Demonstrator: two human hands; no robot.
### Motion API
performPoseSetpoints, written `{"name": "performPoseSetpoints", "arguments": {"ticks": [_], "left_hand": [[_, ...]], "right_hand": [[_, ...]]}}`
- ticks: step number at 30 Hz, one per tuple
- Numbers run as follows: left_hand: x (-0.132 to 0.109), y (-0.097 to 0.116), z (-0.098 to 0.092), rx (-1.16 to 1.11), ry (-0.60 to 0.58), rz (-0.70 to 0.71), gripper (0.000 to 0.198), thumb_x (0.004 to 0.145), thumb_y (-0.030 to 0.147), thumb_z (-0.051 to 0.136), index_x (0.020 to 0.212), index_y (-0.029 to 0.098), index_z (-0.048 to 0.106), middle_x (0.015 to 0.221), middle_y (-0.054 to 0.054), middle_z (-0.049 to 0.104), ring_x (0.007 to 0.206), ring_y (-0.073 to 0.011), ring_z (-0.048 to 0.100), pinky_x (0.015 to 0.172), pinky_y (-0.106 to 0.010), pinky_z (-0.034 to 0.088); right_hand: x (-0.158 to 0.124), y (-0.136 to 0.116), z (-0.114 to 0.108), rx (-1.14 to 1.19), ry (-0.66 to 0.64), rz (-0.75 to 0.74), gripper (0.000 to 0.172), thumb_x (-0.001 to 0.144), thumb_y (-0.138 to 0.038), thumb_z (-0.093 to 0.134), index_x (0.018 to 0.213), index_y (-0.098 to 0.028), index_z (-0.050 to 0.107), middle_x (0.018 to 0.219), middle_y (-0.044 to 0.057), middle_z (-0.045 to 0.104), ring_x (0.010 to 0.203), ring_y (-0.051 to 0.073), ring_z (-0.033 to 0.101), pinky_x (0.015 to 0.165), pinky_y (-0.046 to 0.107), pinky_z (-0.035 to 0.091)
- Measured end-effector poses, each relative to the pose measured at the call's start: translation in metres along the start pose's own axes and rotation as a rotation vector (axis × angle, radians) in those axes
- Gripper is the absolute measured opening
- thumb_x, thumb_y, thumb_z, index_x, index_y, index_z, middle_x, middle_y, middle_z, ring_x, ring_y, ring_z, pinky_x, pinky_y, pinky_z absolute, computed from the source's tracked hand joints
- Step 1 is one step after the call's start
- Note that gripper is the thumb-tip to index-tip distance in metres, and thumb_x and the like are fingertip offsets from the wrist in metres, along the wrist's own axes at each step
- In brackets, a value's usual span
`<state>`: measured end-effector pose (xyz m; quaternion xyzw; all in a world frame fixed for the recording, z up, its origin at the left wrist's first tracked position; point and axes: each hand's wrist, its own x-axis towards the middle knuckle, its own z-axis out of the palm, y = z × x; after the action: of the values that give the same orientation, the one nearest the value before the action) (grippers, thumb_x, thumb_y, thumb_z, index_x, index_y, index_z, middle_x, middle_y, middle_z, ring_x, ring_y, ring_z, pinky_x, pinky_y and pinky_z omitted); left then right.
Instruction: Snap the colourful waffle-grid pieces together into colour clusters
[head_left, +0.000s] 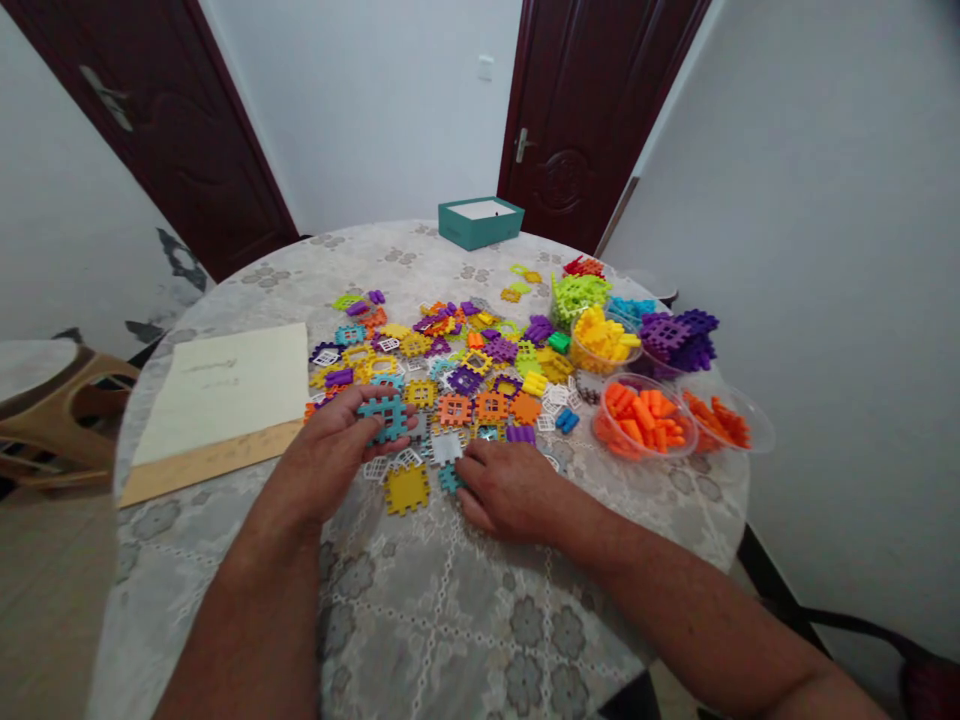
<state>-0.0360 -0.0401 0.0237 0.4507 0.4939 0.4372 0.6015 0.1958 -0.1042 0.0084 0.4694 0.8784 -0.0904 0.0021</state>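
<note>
My left hand point(334, 450) is curled around a teal square waffle block point(386, 417), held just above the round table point(420, 620). My right hand point(510, 488) rests knuckles-up on the cloth, its fingers bent over a small teal block point(449, 479) at the edge of the pile. A yellow solid square block point(407, 489) lies between the two hands. A wide scatter of coloured waffle blocks point(457, 360) spreads beyond both hands.
Clear tubs at the right hold orange pieces point(643, 417), more orange pieces point(724, 420), yellow pieces point(604, 340) and purple blocks point(679, 340). A cream sheet on a wooden board point(225, 395) lies left. A teal box point(480, 222) sits at the far edge. A wooden chair point(52, 420) stands at the left.
</note>
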Motion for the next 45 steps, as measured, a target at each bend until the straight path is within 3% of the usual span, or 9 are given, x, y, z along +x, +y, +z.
{"name": "performPoseSetpoints", "arguments": {"ticks": [5,11,15,19,24,28,32,36,45], "left_hand": [[0.000,0.002,0.003,-0.027,-0.019,-0.041,0.044,0.077,0.021,0.075,0.121,0.021,0.068,0.109,-0.011,0.078,0.102,-0.0272,0.078,0.080,-0.038,0.067],[-0.004,0.007,0.010,0.040,-0.072,-0.095,0.046,0.079,0.022,0.074,0.125,0.021,0.067,0.113,-0.011,0.077,0.102,-0.0278,0.078,0.079,-0.038,0.068],[-0.009,0.006,0.018,0.084,-0.137,-0.114,0.044,0.085,0.030,0.074,0.127,0.021,0.068,0.119,-0.011,0.076,0.107,-0.0282,0.076,0.083,-0.040,0.067],[-0.012,-0.001,0.023,0.078,-0.201,-0.114,0.044,0.087,0.042,0.076,0.126,0.023,0.072,0.131,-0.011,0.071,0.110,-0.0298,0.074,0.088,-0.045,0.066],[-0.013,-0.005,0.028,-0.004,-0.242,-0.140,0.042,0.086,0.046,0.078,0.121,0.022,0.074,0.135,-0.014,0.069,0.110,-0.0329,0.074,0.084,-0.047,0.066],[-0.015,-0.006,0.034,-0.079,-0.277,-0.176,0.042,0.085,0.045,0.079,0.118,0.020,0.074,0.133,-0.015,0.070,0.115,-0.0346,0.071,0.083,-0.047,0.066],[-0.015,-0.010,0.037,-0.125,-0.278,-0.184,0.039,0.086,0.042,0.079,0.117,0.020,0.074,0.125,-0.014,0.072,0.114,-0.0333,0.071,0.080,-0.045,0.066],[-0.011,-0.013,0.035,-0.168,-0.281,-0.154,0.034,0.086,0.038,0.079,0.114,0.020,0.074,0.120,-0.011,0.072,0.109,-0.0300,0.071,0.079,-0.042,0.066],[-0.007,-0.013,0.031,-0.211,-0.256,-0.144,0.050,0.087,0.037,0.077,0.134,0.022,0.069,0.134,-0.012,0.069,0.111,-0.0294,0.071,0.082,-0.041,0.065]], "right_hand": [[0.009,0.010,0.007,0.040,0.112,0.065,0.032,0.112,-0.033,0.036,0.108,-0.018,0.064,0.104,0.010,0.070,0.093,0.020,0.064,0.080,0.030,0.050],[0.004,0.025,0.010,0.332,0.518,0.139,0.034,0.113,-0.036,0.032,0.102,-0.020,0.060,0.091,0.005,0.069,0.082,0.016,0.064,0.077,0.027,0.049],[0.002,0.026,0.015,0.515,0.696,0.176,0.027,0.111,-0.039,0.041,0.103,-0.022,0.061,0.085,0.001,0.069,0.072,0.014,0.064,0.071,0.025,0.048],[0.007,0.021,0.020,0.510,0.803,0.119,0.015,0.107,-0.033,0.052,0.112,-0.022,0.062,0.096,0.004,0.073,0.084,0.017,0.067,0.078,0.028,0.051],[0.010,0.019,0.023,0.375,0.821,0.045,0.013,0.103,-0.021,0.050,0.109,-0.021,0.061,0.098,0.006,0.069,0.091,0.018,0.065,0.081,0.030,0.052],[0.008,0.019,0.023,0.194,0.771,0.077,0.008,0.102,-0.023,0.054,0.102,-0.022,0.061,0.093,0.005,0.065,0.086,0.018,0.061,0.072,0.027,0.049],[0.008,0.019,0.023,0.101,0.726,0.085,0.006,0.102,-0.025,0.056,0.100,-0.023,0.062,0.093,0.004,0.064,0.083,0.017,0.060,0.068,0.025,0.048],[0.009,0.018,0.022,0.086,0.705,0.043,0.009,0.101,-0.024,0.056,0.105,-0.022,0.063,0.099,0.005,0.066,0.088,0.018,0.061,0.073,0.027,0.051],[0.010,0.012,0.019,0.079,0.710,-0.067,0.018,0.103,-0.029,0.054,0.114,-0.019,0.064,0.109,0.010,0.069,0.091,0.019,0.065,0.075,0.030,0.054]]}}
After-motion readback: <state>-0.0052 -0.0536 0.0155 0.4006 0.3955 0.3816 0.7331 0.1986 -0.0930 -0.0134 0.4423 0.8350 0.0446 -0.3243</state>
